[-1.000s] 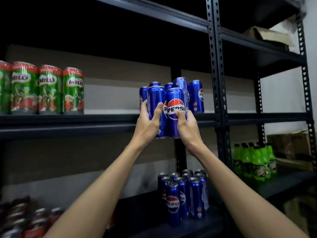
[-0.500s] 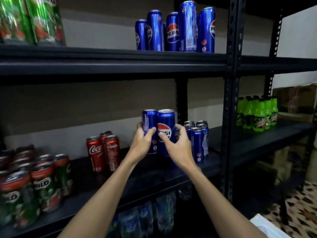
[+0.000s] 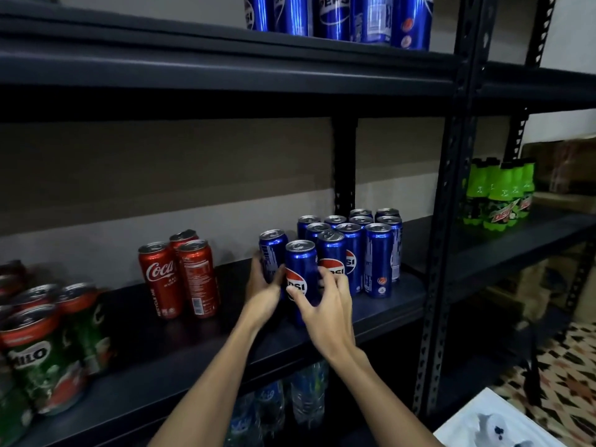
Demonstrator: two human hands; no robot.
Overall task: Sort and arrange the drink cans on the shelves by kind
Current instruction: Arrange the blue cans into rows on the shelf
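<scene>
Head view: black metal shelf (image 3: 371,295) carries green Milo cans (image 3: 42,356) far left, red Coca-Cola cans (image 3: 180,279), then a block of blue Pepsi cans (image 3: 364,253). Just beside that block, left hand (image 3: 263,293) grips one blue can (image 3: 272,253); right hand (image 3: 325,309) grips the Pepsi-labelled can (image 3: 300,279).

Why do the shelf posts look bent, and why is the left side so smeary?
Head view: the wide-angle lens bows the shelf post; the Milo cans at the left edge look blurred and dim; ceiling light glints off the Pepsi cans.
</scene>
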